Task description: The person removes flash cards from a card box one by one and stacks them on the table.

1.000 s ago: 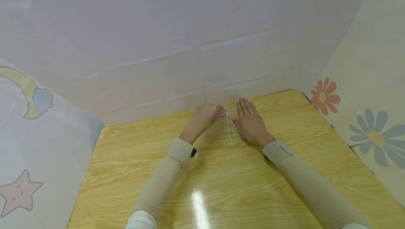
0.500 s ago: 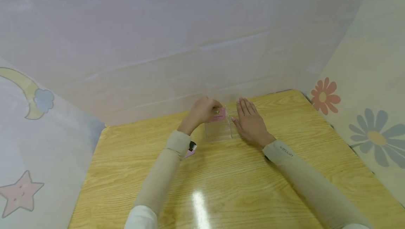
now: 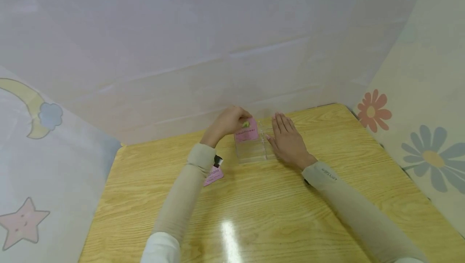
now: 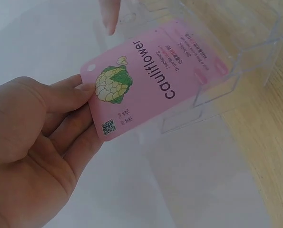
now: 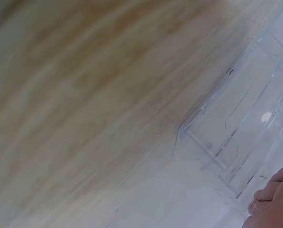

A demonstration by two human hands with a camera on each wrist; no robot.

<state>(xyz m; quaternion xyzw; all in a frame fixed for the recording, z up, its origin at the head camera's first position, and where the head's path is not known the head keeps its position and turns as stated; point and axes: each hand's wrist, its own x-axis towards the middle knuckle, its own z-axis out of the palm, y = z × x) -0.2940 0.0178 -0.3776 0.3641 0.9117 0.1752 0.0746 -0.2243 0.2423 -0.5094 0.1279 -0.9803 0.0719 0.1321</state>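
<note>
My left hand (image 3: 228,122) pinches a pink cauliflower card (image 4: 148,78) by one end, the thumb on its printed face. The card's other end stands within a clear acrylic holder (image 3: 252,154) with several slots. In the left wrist view, the card's lower end shows through the transparent walls. My right hand (image 3: 289,144) lies with straight fingers along the holder's right side, thumb right at its edge. The right wrist view shows the holder's stepped clear dividers (image 5: 246,128) and part of the hand in the lower right corner.
A second pink card (image 3: 213,176), its name ending in "plant", lies on the wooden table (image 3: 269,214), partly under the left forearm. Behind the holder the table ends at a pale curtain (image 3: 181,73). A printed curtain with flowers (image 3: 432,158) hangs at the right.
My left hand has moved up and slightly left, bringing more of the cauliflower card into view above the holder. The second card has come out from behind the left sleeve. The right hand stays put.
</note>
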